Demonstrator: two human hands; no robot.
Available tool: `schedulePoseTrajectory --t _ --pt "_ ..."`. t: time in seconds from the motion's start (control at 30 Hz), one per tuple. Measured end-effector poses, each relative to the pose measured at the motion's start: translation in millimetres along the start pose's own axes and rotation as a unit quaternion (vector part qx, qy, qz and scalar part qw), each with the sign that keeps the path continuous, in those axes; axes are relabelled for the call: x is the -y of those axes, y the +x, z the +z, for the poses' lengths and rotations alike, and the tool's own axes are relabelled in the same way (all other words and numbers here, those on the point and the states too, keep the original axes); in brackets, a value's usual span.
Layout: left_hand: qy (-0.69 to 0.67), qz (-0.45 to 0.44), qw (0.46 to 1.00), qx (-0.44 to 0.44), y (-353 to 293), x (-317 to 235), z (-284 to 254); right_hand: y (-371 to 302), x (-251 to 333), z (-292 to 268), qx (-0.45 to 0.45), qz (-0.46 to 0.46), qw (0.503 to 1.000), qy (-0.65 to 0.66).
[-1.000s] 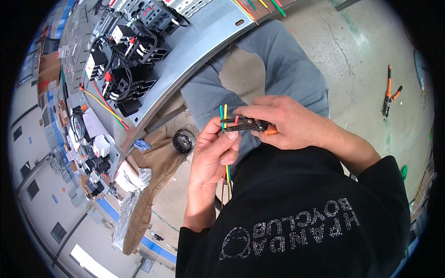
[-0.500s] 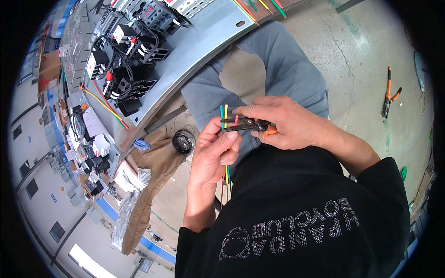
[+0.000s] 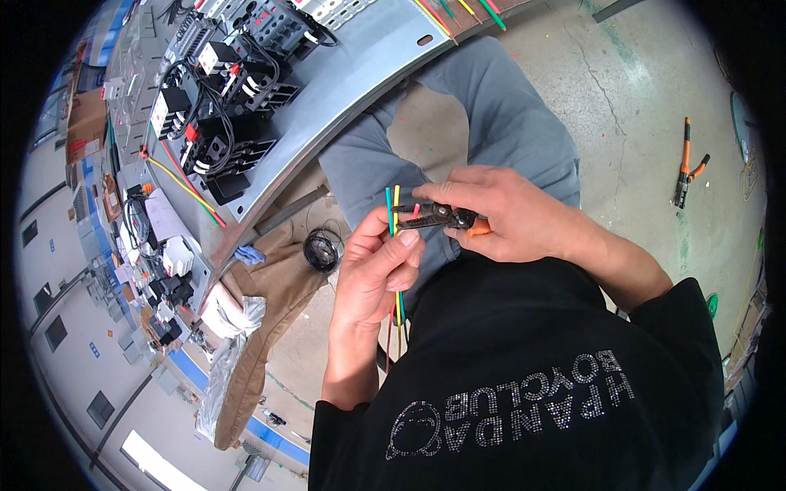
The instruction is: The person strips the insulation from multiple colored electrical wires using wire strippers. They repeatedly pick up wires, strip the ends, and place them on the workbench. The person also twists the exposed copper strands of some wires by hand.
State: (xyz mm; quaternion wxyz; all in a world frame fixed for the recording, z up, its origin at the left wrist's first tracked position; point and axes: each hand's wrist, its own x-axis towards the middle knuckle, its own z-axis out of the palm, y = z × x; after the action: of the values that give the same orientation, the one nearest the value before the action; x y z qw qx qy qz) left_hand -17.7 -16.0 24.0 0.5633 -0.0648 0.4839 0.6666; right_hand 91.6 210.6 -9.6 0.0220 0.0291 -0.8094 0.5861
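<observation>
My left hand (image 3: 372,274) is closed around a few thin wires, pinching them between thumb and fingers. The tips of a green wire (image 3: 389,199) and a yellow wire (image 3: 397,196) stick up above the pinch, and their lengths hang below the fist beside a dark red one. In my right hand (image 3: 520,217) is a wire stripper (image 3: 442,214) with dark jaws and orange handles, mostly covered by the fingers. Its jaws reach the left fingertips, with a short red wire end (image 3: 417,210) at them. Whether the jaws bite into it I cannot tell.
Ahead, a grey metal panel (image 3: 327,106) carries black electrical parts and cables. A black wire coil (image 3: 322,250) is on the left, by a person's brown trouser leg (image 3: 282,295). Orange-handled pliers (image 3: 684,176) lie on the floor at right.
The green and yellow wire tips have shifted slightly left, away from the stripper's pivot. The stripper has moved a little right. Both hands keep their hold.
</observation>
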Motion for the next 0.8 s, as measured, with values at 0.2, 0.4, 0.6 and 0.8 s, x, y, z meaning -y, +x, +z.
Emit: schedulePoseTrajectory --t 0.2,0.4,0.6,0.8 --pt "0.017 0.007 1.000 -0.014 1.1 0.8 1.5 0.2 0.2 0.3 -0.006 -0.006 1.000 -0.030" --pt "0.021 0.011 1.000 -0.018 1.9 1.8 2.5 -0.9 -1.2 0.8 -0.013 -0.009 0.999 -0.052" --pt "0.021 0.012 1.000 -0.020 2.2 2.0 2.5 -0.1 0.4 -0.8 0.001 0.005 0.999 -0.037" --pt "0.014 0.010 1.000 -0.014 2.9 2.9 0.9 0.7 0.6 -2.1 -0.003 -0.003 0.999 -0.047"
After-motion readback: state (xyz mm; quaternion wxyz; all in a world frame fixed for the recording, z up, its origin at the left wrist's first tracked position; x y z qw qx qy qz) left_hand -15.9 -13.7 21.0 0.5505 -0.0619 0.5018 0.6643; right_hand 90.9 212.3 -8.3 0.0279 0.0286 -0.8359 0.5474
